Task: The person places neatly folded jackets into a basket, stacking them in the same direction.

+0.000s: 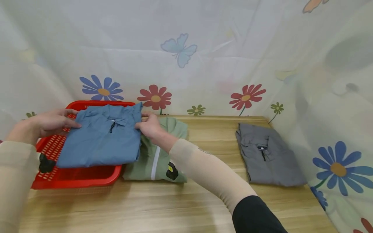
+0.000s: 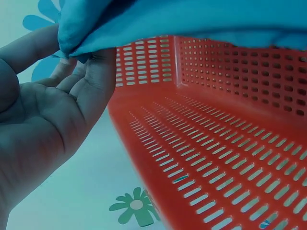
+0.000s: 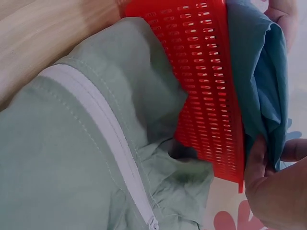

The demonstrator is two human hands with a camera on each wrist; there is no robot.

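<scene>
Both hands hold a folded blue jacket [image 1: 102, 139] with a zipper pull at its collar, over a red plastic basket [image 1: 116, 176]. The left hand [image 1: 52, 124] pinches the jacket's left edge, thumb on top and fingers beneath. At the opposite edge, the right hand [image 1: 152, 127] grips the cloth between thumb and fingers. From below, the left wrist view shows the basket's slotted floor [image 2: 230, 158] under the raised fabric. A folded green jacket [image 1: 145, 165] with a white zipper strip lies against the basket's right side, below the right forearm.
A folded grey jacket [image 1: 268, 158] lies at the right end of the wooden table [image 1: 116, 210]. A flowered cloth backdrop [image 1: 204, 71] rises along the back and right edges. Something dark [image 1: 46, 163] shows at the basket's left side.
</scene>
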